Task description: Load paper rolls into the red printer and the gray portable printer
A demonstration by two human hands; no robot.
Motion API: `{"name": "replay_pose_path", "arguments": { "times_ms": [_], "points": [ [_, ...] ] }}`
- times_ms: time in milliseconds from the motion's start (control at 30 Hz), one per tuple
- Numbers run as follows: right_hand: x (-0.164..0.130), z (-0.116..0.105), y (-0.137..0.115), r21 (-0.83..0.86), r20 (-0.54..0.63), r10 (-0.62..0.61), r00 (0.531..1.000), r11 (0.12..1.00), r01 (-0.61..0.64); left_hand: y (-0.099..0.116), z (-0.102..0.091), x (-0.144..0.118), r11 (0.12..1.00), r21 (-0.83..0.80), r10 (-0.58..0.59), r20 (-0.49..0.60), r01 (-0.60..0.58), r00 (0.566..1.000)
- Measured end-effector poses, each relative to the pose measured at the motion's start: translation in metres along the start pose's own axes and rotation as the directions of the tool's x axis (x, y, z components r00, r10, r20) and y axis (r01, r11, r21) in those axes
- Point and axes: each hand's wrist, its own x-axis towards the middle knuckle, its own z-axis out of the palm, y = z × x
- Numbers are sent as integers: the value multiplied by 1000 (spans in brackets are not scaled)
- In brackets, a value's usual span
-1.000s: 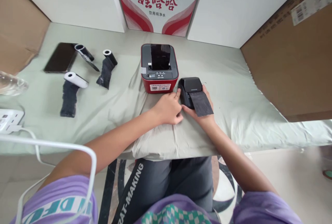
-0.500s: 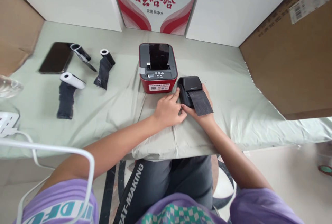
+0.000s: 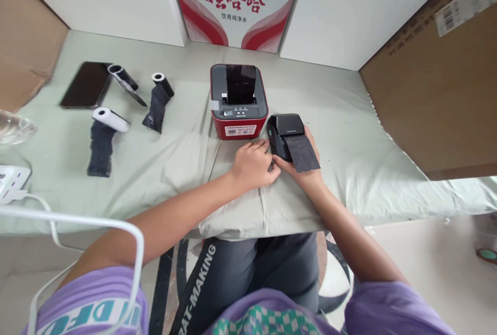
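And here's the right grip point(image 3: 305, 175), wrapped around the small black printer point(image 3: 288, 125), thumb along its near left side, fingers up its right! A black paper strip point(image 3: 303, 154) spills from the printer, out over that palm. Just left of it sits the left grip point(image 3: 253, 164), fingers loosely bent at the printer's side; whether they touch it, or pinch anything, I can't tell. Right beyond the left grip stands the red printer point(image 3: 241, 113), and well off to its left lies a white roll point(image 3: 113, 120) on the cloth-covered counter point(image 3: 182, 154).
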Motion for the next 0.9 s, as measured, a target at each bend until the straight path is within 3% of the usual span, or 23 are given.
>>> {"name": "replay_pose_path", "arguments": {
  "times_ms": [900],
  "points": [
    [-1, 3, -4, -78, -7, -8, 1000, 997, 7, -3, 2, -1, 1000, 1, 10, -48, -10, 999]
  ]
}}
